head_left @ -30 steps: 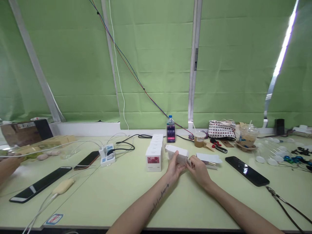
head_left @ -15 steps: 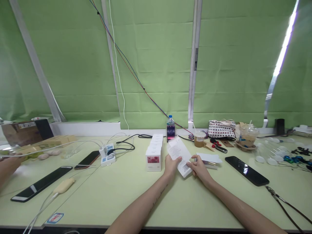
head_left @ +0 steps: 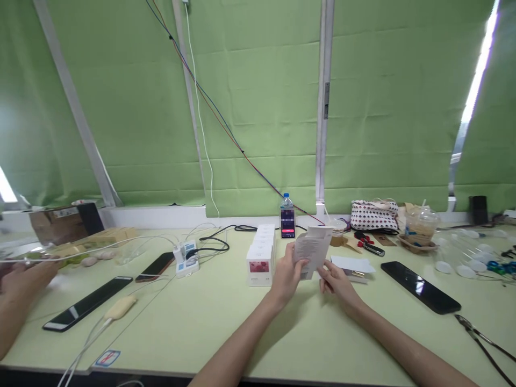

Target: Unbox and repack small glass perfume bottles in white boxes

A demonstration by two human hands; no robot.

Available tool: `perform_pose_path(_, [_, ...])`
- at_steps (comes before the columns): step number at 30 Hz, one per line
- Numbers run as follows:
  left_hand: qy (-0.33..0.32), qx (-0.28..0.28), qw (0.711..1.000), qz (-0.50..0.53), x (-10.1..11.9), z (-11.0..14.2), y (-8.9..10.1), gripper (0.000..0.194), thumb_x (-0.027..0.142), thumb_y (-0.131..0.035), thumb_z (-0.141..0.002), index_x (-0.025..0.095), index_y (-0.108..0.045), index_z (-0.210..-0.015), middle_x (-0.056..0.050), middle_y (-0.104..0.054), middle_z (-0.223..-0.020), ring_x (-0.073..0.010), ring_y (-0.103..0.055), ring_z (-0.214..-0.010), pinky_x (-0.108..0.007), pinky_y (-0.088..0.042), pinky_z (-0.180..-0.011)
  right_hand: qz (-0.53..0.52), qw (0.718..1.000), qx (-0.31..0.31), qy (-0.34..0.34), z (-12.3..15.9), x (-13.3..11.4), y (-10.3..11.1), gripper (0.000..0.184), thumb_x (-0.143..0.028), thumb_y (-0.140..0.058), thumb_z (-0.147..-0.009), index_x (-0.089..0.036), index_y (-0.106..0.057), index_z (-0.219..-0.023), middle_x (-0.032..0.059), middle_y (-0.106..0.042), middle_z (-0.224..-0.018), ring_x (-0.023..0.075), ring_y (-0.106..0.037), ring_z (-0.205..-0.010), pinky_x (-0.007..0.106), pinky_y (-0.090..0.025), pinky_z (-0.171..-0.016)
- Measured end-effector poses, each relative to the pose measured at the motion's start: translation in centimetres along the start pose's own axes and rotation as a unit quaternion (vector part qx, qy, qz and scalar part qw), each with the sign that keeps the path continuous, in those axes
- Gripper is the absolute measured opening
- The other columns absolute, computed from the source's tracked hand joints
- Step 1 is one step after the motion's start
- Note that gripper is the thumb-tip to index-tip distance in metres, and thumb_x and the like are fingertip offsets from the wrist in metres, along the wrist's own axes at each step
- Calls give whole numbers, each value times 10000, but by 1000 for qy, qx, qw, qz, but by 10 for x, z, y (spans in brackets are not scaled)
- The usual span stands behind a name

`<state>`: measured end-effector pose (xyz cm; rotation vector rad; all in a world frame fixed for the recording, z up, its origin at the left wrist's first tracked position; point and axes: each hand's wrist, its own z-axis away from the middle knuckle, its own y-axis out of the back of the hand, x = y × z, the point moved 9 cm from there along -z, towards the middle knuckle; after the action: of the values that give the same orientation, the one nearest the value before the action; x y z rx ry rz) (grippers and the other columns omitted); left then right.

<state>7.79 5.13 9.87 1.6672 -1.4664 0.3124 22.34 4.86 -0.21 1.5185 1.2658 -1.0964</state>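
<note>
In front of me, a white carton (head_left: 311,250) with fine grey print is held up off the table, a flap showing at its top. My left hand (head_left: 287,277) is closed around its left side, thumb across the printed face. At the lower right edge, the fingers of my right hand (head_left: 336,282) pinch the carton. Just left of it stands a row of white boxes (head_left: 260,274), the front one bearing a pink picture. An opened white box (head_left: 352,266) with a gold-coloured item lies beyond my right hand.
A phone (head_left: 287,223) leans on a water bottle (head_left: 286,201). Drink cups, a patterned pouch (head_left: 374,216), a black phone (head_left: 419,286) and pliers (head_left: 467,325) lie to the right. Leftward are a power strip (head_left: 187,263), cables, two more phones and another person's hand (head_left: 30,285).
The carton was tilted, then turned with its printed face towards me, and is now more upright. Both hands stayed with it. The view has shifted slightly left.
</note>
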Motion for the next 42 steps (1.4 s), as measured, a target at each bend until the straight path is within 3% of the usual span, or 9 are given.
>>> perform_pose_path(5, [-32,132,973,-185,26,2,135,441,300,-462,-863,209,-449,-1295,-86,-576,-1260,-252,-535,-1148,-347,-422,-942,259,959,6,114,4,-36,19,394,-500,-405,-892,-204,-569,-1093,-2,-615,-614,162,-529,-562,273,-413,-583])
perform_pose_path(8, [130,104,933,-318,-27,0,211,409,323,-508,-814,188,-526,-1199,-70,-668,-1068,-265,-618,-964,-321,-466,-798,442,893,41,77,-9,-34,67,387,-436,-337,-903,-196,-582,-1083,77,-675,-918,213,-605,-832,319,-444,-767])
perform_pose_path(11, [273,-49,873,-401,-99,11,228,244,291,-471,-832,145,-604,-975,-71,-688,-875,-238,-644,-794,-277,-451,-674,480,876,20,40,-22,-19,110,416,-417,-556,-752,-187,-616,-1094,132,-626,-1155,307,-530,-1115,397,-395,-921])
perform_pose_path(16, [304,-128,823,-462,-133,33,191,81,181,-596,-731,131,-629,-787,-145,-667,-939,-316,-608,-915,-333,-445,-719,508,860,-55,-17,-28,12,140,492,-354,-621,-666,-248,-629,-1146,98,-597,-1269,330,-523,-1164,417,-415,-913])
perform_pose_path(21, [55,48,818,-571,-39,17,138,270,148,-404,-871,81,-583,-1062,-200,-594,-1056,-339,-523,-1008,-433,-405,-843,513,857,-42,0,-41,5,146,322,-397,-441,-843,-240,-683,-985,84,-704,-1045,270,-629,-960,326,-451,-791])
perform_pose_path(26, [-174,-150,897,-379,18,2,-20,272,94,-356,-885,185,-591,-989,-90,-623,-985,-227,-540,-962,-331,-428,-842,532,845,59,-4,-60,-8,167,387,-400,-320,-909,-209,-656,-918,117,-697,-922,289,-625,-881,326,-414,-698])
perform_pose_path(32, [-165,-441,834,-288,-1,-27,-179,454,237,-686,-715,190,-556,-1147,-100,-587,-1162,-272,-528,-1097,-346,-421,-890,508,855,86,-57,-51,22,190,360,-363,-373,-898,-179,-654,-767,82,-705,-762,216,-644,-702,260,-406,-565])
perform_pose_path(36, [-123,-513,801,-285,-25,-41,-210,558,232,-789,-513,260,-629,-1046,-35,-590,-1110,-265,-580,-994,-337,-454,-806,487,866,80,-83,-45,38,194,282,-309,-451,-860,-166,-639,-705,53,-689,-682,177,-629,-602,236,-408,-513])
perform_pose_path(42, [-102,-497,810,-295,-43,-39,-195,499,240,-779,-508,294,-654,-988,-34,-570,-843,-320,-548,-937,-365,-449,-742,456,882,89,-82,-42,19,184,223,-266,-451,-828,-180,-626,-719,24,-660,-604,157,-588,-448,248,-414,-461])
